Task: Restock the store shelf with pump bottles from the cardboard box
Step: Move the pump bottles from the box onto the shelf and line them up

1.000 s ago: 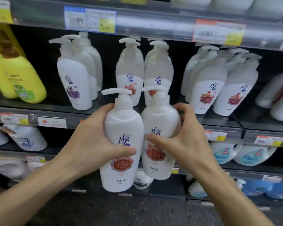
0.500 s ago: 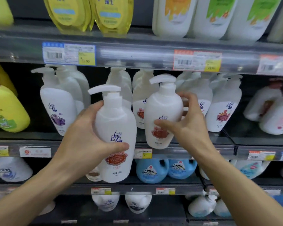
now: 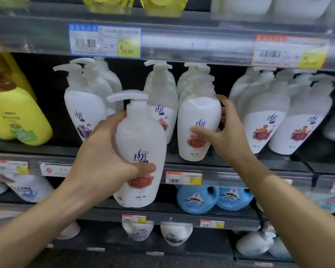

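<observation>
My left hand [image 3: 103, 157] grips a white pump bottle with a red label [image 3: 141, 151], held upright in front of the shelf edge [image 3: 230, 171]. My right hand [image 3: 226, 132] is wrapped around a second white pump bottle [image 3: 198, 128], which stands at the front of the middle shelf, in the row of matching bottles [image 3: 162, 105]. More white pump bottles with red labels [image 3: 265, 117] stand to the right, and purple-labelled ones [image 3: 85, 107] to the left. The cardboard box is out of view.
Yellow bottles [image 3: 14, 113] fill the shelf's left end. The upper shelf rail carries price tags [image 3: 104, 40] just above the pump heads. Blue jugs [image 3: 197, 198] and white pouches [image 3: 174, 235] sit on the lower shelves.
Both hands have moved forward and up toward the shelf. The right-hand bottle has gone from in front of the shelf into the row on it; the left-hand bottle stays held in front.
</observation>
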